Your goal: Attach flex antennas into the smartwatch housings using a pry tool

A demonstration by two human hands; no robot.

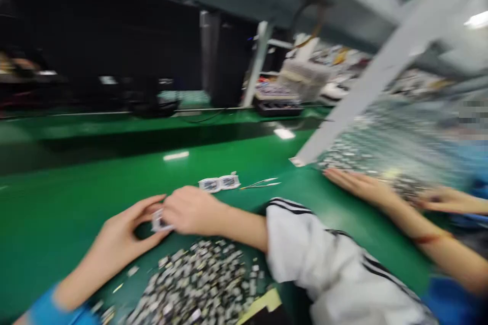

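My left hand [118, 233], below a blue cuff, curves its thumb and fingers around a small white frame-like piece [160, 220] with a dark middle. My right hand [192, 209], reaching in from a white sleeve with black stripes, closes on the same piece from the other side, and its fingers are partly hidden. Just beyond my hands lie two joined white frames [219, 183] with dark centres. Tweezers [261, 184] rest to their right. Nearer to me spreads a heap of small grey-and-black components [202, 279]. Motion blur hides finer detail.
A co-worker's hand [358, 185] and second hand [442, 199] work at another pile of parts [407, 186] on the right. A slanted white post [354, 96] meets the green table [95, 188]. A yellow-edged dark item [267, 310] lies near me; a black tray [278, 106] stands behind.
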